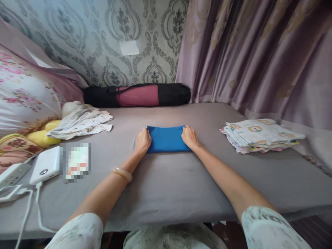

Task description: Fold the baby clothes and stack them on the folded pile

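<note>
A blue folded cloth (167, 139) lies in the middle of the grey sheet-covered bed (178, 186), its long side running left to right. My left hand (143, 139) is closed on the cloth's left end, fingers curled at the far corner. At the opposite end, my right hand (190, 137) grips the far right corner in the same way. Between the two hands the cloth's top edge sags slightly. The fingertips of both hands are mostly hidden from view.
On the right sits a stack of folded printed cloths (261, 135). A black and pink long bag (137, 95) lies along the wall. To the left are a crumpled spotted cloth (83, 122), a white power bank (46, 164) with cables, a power strip (15, 173) and a floral pillow (23, 90).
</note>
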The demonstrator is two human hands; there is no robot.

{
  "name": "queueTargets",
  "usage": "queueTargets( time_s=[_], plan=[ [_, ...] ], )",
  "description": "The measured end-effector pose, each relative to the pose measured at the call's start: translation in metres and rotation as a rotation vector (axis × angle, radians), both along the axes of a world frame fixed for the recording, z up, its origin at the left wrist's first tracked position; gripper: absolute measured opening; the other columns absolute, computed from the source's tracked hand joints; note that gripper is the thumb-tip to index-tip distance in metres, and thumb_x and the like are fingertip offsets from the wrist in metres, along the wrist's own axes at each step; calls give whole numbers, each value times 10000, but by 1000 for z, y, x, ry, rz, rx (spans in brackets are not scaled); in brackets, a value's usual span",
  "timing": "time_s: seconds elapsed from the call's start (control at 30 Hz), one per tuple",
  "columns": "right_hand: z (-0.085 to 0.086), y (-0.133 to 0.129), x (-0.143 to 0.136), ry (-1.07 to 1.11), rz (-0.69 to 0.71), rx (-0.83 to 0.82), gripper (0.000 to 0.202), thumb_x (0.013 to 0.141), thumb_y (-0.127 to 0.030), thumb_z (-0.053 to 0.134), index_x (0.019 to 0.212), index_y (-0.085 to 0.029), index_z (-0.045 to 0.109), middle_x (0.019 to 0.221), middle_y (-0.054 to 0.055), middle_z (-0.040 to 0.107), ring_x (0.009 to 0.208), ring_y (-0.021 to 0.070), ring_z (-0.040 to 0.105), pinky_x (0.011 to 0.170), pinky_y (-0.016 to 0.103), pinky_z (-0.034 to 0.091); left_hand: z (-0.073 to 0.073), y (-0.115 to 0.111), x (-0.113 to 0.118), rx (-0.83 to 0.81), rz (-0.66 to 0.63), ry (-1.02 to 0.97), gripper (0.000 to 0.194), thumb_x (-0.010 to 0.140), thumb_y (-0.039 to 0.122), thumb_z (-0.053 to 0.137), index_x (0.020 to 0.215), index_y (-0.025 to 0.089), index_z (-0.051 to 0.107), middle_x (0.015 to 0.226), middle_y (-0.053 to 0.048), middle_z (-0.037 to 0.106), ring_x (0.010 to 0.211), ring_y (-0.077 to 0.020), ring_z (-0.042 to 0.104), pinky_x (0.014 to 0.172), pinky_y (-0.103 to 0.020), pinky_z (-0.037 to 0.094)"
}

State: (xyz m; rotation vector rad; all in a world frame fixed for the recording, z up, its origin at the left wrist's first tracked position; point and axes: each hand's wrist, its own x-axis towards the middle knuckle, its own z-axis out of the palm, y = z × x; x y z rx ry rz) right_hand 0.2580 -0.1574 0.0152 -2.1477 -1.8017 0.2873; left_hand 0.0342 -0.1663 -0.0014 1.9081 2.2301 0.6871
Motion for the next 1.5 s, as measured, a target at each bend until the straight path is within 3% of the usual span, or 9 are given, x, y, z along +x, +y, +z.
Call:
queueTargets(
  time_s=[0.3,0.57,1.2,1.5],
  plan=[
    [-13,10,-2,-42,-22,-2,390,1004,-256,245,1195,-78,535,1055,248,675,1029,309,656,870,423,471,-8,6,2,-34,9,80,329,975,301,271,1091,152,540,1033,-191,674,941,-285,667,755,-366,495],
    [-18,15,-3,-47,-87,11,375,979,-265,333,1162,-48,579,1037,256,677,1019,336,655,856,440,481,-10,13,2,-75,100,96,329,946,330,329,1040,142,582,1025,-196,685,972,-302,665,805,-394,490],
    [-13,19,-2,17,-128,-59,399,1000,-281,292,1191,-39,546,1110,262,655,1078,315,631,912,417,449,-7,20,-1,-152,117,70,376,978,327,266,1150,187,570,1019,-171,705,987,-308,669,809,-391,488],
    [-10,23,0,3,-120,-95,399,973,-253,342,1190,-31,592,1130,256,656,1088,341,626,888,434,464,-7,23,-2,-168,134,49,373,958,348,325,1077,130,604,1072,-208,682,1028,-314,651,833,-386,484]
  ],
)
